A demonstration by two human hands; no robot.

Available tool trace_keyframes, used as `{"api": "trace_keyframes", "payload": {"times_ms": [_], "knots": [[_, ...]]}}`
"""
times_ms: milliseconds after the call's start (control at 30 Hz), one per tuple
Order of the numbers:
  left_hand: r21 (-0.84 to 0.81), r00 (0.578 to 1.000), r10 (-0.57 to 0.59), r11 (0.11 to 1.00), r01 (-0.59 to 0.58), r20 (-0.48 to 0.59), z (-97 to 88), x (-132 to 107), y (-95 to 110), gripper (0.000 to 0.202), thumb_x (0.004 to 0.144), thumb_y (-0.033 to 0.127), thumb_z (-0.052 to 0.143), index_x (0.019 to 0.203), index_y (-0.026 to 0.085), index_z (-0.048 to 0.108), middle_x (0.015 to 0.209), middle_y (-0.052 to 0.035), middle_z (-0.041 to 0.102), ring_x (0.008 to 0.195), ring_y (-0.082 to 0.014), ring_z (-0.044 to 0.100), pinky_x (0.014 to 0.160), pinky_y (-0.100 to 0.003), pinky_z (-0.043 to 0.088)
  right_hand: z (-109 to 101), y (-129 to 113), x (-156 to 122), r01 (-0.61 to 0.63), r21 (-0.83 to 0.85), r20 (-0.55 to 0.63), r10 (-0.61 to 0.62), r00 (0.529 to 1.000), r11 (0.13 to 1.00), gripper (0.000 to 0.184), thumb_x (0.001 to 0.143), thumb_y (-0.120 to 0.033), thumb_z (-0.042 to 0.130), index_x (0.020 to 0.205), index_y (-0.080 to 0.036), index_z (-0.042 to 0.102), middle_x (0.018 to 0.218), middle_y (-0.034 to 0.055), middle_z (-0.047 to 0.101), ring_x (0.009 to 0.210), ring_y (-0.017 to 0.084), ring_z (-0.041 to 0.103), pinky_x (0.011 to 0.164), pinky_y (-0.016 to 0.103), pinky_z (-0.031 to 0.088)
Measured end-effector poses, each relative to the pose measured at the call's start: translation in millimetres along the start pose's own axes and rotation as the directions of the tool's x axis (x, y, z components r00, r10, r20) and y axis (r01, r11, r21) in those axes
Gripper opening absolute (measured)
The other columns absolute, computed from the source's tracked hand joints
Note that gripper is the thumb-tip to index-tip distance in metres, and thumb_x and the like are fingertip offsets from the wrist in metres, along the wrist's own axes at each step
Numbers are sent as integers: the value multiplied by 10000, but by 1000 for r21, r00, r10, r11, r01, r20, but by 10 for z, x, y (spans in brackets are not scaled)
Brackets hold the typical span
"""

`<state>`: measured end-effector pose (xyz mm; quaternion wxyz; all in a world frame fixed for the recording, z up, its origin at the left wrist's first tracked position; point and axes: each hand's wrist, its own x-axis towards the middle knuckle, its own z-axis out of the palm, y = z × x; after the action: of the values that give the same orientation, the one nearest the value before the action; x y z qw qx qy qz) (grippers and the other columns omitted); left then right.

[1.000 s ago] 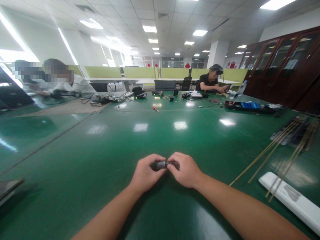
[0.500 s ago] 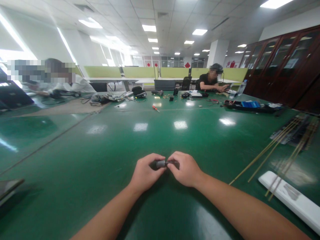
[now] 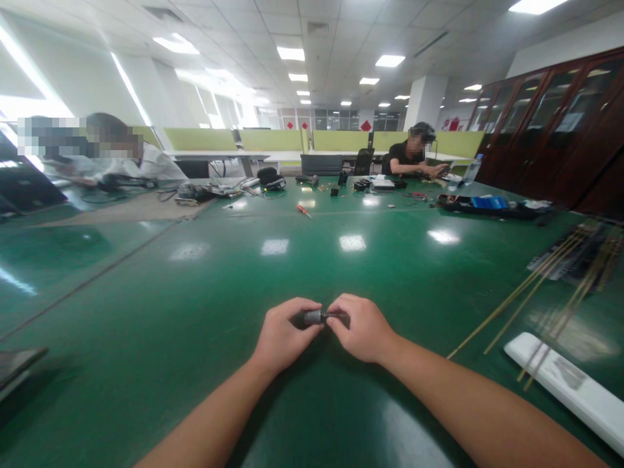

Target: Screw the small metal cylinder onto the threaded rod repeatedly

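Observation:
Just above the near middle of the green table [image 3: 312, 260], my left hand [image 3: 285, 335] is closed around a small grey metal cylinder [image 3: 313, 316]. From the cylinder's right end runs a thin dark rod [image 3: 332, 316], which looks ridged. Thumb and forefinger of my right hand [image 3: 361, 328] pinch this rod close to the cylinder. The two pieces lie in one line, roughly level. Fingers cover part of both, and I cannot tell whether they are joined.
Long thin sticks [image 3: 519, 292] and a white bar-shaped object [image 3: 565, 377] lie at the right. Farther off are an orange screwdriver [image 3: 303, 210], a black tray [image 3: 487, 207] and a water bottle [image 3: 472, 170]. Co-workers sit at the far side and left. A flat board [image 3: 22, 367] juts in at left.
Almost nothing differs. The cylinder and my left hand have shifted very slightly; both hands keep the same grip.

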<state>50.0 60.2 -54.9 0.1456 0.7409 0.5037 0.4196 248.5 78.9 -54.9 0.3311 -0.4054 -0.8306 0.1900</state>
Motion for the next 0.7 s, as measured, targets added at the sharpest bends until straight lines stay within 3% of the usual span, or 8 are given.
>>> {"api": "trace_keyframes", "payload": {"times_ms": [700], "knots": [[5,1000,-11,1000,11,-9,8,-8,-24,225,708,188,767,927,221,731,915,-20,743,855,-198,690,804,-305,533,-12,-10,-8,-18,-30,0,18,1000,999,84,849,-233,610,901,-209,671,879,23,669,799,170,618,711,274,431]]}}
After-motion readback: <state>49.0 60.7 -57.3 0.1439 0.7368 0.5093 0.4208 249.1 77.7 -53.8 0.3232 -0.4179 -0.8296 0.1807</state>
